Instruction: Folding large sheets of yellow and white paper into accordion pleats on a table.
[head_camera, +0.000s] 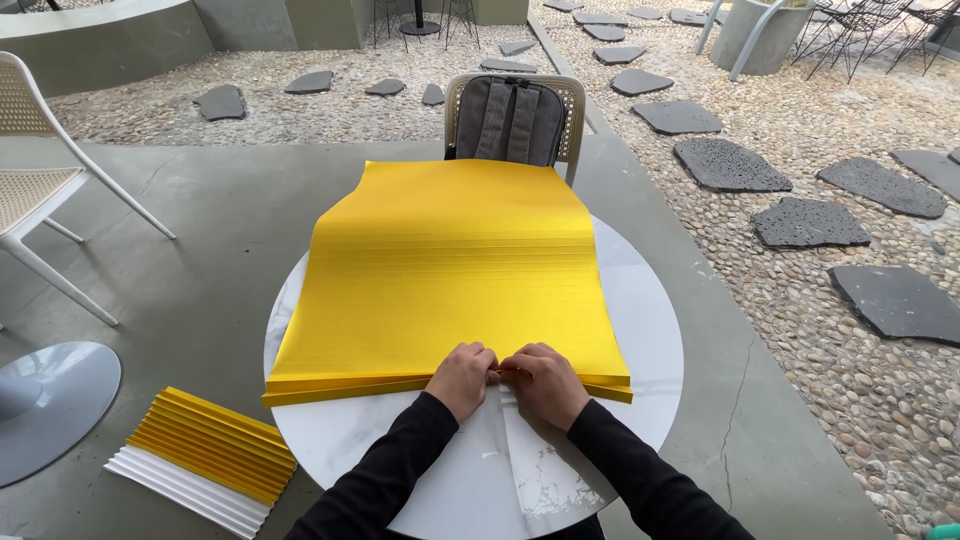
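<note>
Centrally, we find a large yellow sheet (450, 270) spread over a round white table (655, 330), its far end hanging past the rim towards a chair (455, 95) that carries a grey backpack (510, 120). The sheet's near edge is stacked in narrow accordion folds, and fine parallel crease lines cross its middle, which we judge to be marks of pleating.

We note both hands meeting at the middle of that near edge. The left hand (462, 378) and the right hand (545, 382) are each curled, fingers clenched onto the folded strip, thumbs tucked towards each other. The strip runs under the fingertips and out to either side, so the grip sits at its midpoint; we judge this placement serves to press the fold flat evenly. The folded edge lies just beyond the knuckles, touching them, with bare tabletop between the wrists and the person. Black sleeves cover both forearms.

Further out, a finished pleated piece (205, 455), yellow with a white part, lies on the concrete floor to the left, well apart from the table. A white chair (35, 170) stands at far left. Dark stepping stones (730, 165) are set in pebbles to the right.
</note>
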